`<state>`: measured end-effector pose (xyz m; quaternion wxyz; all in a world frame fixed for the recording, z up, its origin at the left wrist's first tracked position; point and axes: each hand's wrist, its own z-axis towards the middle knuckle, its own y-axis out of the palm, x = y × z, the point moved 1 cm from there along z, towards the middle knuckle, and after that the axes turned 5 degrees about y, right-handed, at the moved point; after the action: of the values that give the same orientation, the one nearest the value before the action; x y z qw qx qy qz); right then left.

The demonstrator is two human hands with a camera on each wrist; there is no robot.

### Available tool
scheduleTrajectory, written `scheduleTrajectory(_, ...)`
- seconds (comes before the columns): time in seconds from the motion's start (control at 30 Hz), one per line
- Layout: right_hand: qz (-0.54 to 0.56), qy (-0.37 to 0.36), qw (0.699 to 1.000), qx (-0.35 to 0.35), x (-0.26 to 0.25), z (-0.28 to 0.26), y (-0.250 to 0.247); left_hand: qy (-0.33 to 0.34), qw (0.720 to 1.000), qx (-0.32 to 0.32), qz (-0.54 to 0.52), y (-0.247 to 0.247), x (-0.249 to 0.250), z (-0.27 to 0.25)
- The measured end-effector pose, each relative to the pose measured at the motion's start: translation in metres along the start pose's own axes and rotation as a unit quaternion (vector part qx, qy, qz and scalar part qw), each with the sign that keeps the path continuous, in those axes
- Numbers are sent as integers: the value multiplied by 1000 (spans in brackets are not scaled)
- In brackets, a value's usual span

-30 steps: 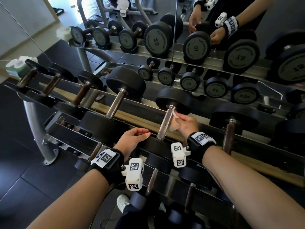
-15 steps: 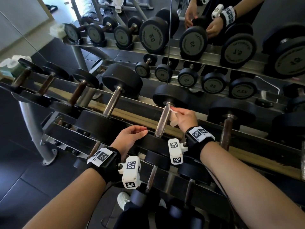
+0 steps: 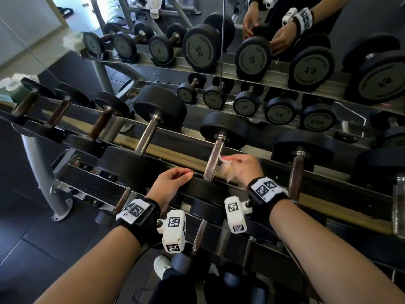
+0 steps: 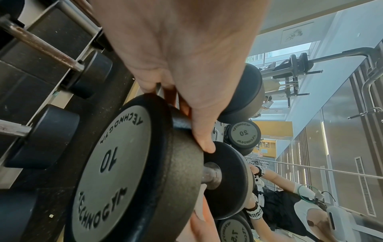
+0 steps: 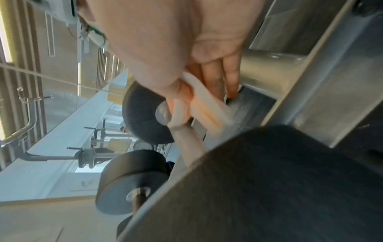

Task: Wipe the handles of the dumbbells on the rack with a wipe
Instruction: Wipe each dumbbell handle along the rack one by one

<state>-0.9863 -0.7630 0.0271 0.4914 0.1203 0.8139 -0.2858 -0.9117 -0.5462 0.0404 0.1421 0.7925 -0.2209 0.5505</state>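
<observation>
The 10 dumbbell lies on the rack's top tier, its knurled steel handle running away from me. My right hand pinches a white wipe and presses it against the right side of that handle, about midway along; the hand is motion-blurred. From the right wrist, the wipe is folded between thumb and fingers against the handle. My left hand grips the rim of the near head, thumb on the rim and fingers curled behind it.
A heavier dumbbell with a steel handle lies to the left, and one with a rusty handle to the right. More dumbbells fill the lower tier under my wrists. A mirror backs the rack, whose leg stands at left.
My right hand has slid the wipe down the handle, from beside the far head toward the middle. The left hand has stayed on the near head.
</observation>
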Motion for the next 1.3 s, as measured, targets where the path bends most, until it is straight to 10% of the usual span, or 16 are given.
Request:
scheduleTrajectory(0.4,-46,-46,991,-113,16,-22,22,0,1000,3,-21,1,-3,3)
scheduleTrajectory(0.57,-39,-57,998,-1,-6,-2,5,0,1000,1,-17,0,-3,3)
scheduleTrajectory(1.0,-127,-50,985,-101,4,-14,12,7,1000,3,-12,-1,-5,4)
scheduleTrajectory(1.17,-40,-45,998,35,-17,10,-7,3,1000,-4,-15,-3,-7,6)
scheduleTrajectory(1.3,-76,-49,996,11,-18,19,7,5,1000,-1,-4,-5,-8,8)
